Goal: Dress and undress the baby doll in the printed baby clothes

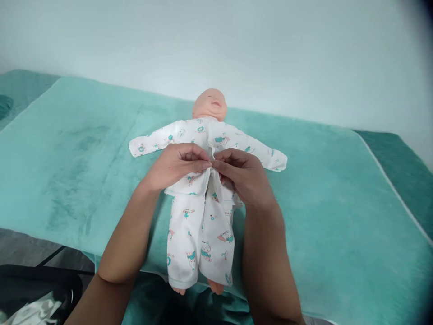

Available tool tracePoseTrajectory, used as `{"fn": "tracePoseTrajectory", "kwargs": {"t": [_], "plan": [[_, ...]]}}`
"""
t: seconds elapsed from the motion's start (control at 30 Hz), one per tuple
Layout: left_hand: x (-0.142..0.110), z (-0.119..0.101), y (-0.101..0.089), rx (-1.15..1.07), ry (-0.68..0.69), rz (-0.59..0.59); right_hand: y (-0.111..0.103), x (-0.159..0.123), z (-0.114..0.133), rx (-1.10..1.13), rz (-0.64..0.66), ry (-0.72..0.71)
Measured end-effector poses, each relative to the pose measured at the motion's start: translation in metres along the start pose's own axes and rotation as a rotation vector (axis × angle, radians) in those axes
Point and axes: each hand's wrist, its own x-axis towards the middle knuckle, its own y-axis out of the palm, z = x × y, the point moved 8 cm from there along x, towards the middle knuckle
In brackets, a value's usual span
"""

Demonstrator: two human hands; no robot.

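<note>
A baby doll (209, 104) lies on its back, its head toward the wall and its feet toward me. It wears a white printed jacket (189, 131) with both sleeves spread out, and matching trousers (186, 230). My left hand (179, 164) pinches one front edge of the jacket at chest height. Right beside it, my right hand (241, 174) pinches the opposite edge, fingertips almost meeting. Below my hands the jacket front hangs apart in a narrow gap. Whatever fastener may be between my fingertips is hidden.
A green plush cover (321, 212) spreads over the table under the doll. Behind it rises a pale wall (237, 49). At the lower left stands a black chair or bag-like object (64, 282) with crumpled white cloth (37, 311) on it.
</note>
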Motion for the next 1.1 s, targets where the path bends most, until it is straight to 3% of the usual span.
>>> {"fn": "tracePoseTrajectory", "kwargs": {"t": [0.23,0.53,0.83,1.1], "plan": [[-0.002,-0.004,0.002,0.016,0.013,0.051,0.001,0.001,-0.002,-0.015,0.037,-0.012],[0.000,-0.002,-0.001,0.048,0.003,0.016,0.011,-0.003,0.004,-0.090,0.191,-0.059],[-0.003,-0.009,0.007,0.111,-0.041,-0.030,0.014,-0.003,0.005,-0.282,0.145,-0.169],[-0.003,-0.002,-0.001,0.005,-0.077,0.017,0.016,-0.004,0.006,-0.170,0.178,-0.110]]}}
